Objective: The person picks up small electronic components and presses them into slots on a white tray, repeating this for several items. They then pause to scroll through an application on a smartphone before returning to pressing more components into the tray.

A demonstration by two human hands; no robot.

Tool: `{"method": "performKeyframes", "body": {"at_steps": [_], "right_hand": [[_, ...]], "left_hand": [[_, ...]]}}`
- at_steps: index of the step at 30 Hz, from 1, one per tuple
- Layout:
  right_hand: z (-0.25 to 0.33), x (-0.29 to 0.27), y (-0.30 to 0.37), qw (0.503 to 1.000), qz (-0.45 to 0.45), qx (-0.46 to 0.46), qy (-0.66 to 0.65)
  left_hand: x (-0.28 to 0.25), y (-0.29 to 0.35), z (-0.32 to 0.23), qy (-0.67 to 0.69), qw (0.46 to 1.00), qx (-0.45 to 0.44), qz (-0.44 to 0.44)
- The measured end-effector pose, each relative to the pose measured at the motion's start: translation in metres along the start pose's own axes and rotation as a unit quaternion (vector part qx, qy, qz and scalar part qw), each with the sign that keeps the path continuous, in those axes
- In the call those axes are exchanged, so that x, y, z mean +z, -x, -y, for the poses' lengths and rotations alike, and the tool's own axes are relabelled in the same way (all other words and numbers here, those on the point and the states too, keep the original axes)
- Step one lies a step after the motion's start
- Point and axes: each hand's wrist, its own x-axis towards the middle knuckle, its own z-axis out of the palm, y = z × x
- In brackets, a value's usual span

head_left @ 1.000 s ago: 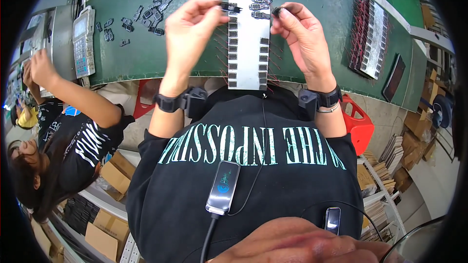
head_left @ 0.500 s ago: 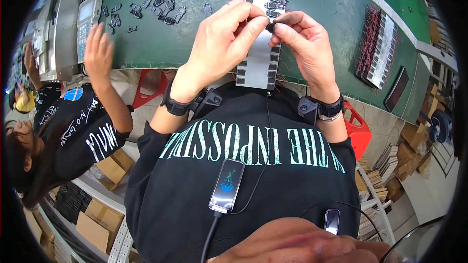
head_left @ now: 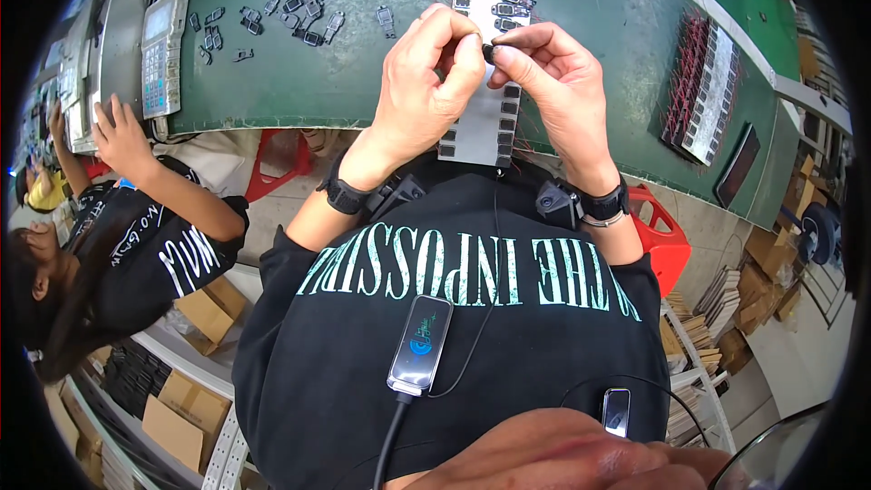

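Note:
My left hand (head_left: 426,91) is closed in a pinch, with thumb and forefinger at one side of a small black part (head_left: 490,53). My right hand (head_left: 558,82) pinches the same part from the other side, its fingertips darkened. Fingers cover most of the part, so its exact kind is hidden. Beneath both hands lies a long silver plate (head_left: 474,118), with small black rectangular pieces (head_left: 505,124) along its edges and thin red wires at its right side. Several black framed pieces (head_left: 513,5) rest at the plate's far end.
Loose black framed parts (head_left: 308,7) are scattered on the green table (head_left: 581,0) at far left. A keypad device (head_left: 161,59) stands at the left. A second plate with red wires (head_left: 703,91) and a dark flat device (head_left: 738,166) lie right. A co-worker's hand (head_left: 124,141) reaches in at left.
My hands have shifted slightly left and nearer with the black part between them. A framed part left of my hands shows more fully. The co-worker's hand has moved left, away from the keypad device.

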Motion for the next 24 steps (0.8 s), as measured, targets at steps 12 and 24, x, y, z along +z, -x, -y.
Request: {"method": "performKeyframes", "body": {"at_steps": [12, 24], "right_hand": [[-0.011, -0.007, -0.004, 0.995, 0.002, 0.018, -0.095], [-0.010, -0.006, 0.000, 0.998, -0.036, -0.048, -0.015]], "left_hand": [[0.001, 0.004, 0.003, 0.093, 0.994, -0.052, -0.030], [-0.007, 0.002, -0.005, 0.041, 0.998, -0.054, -0.008]]}}
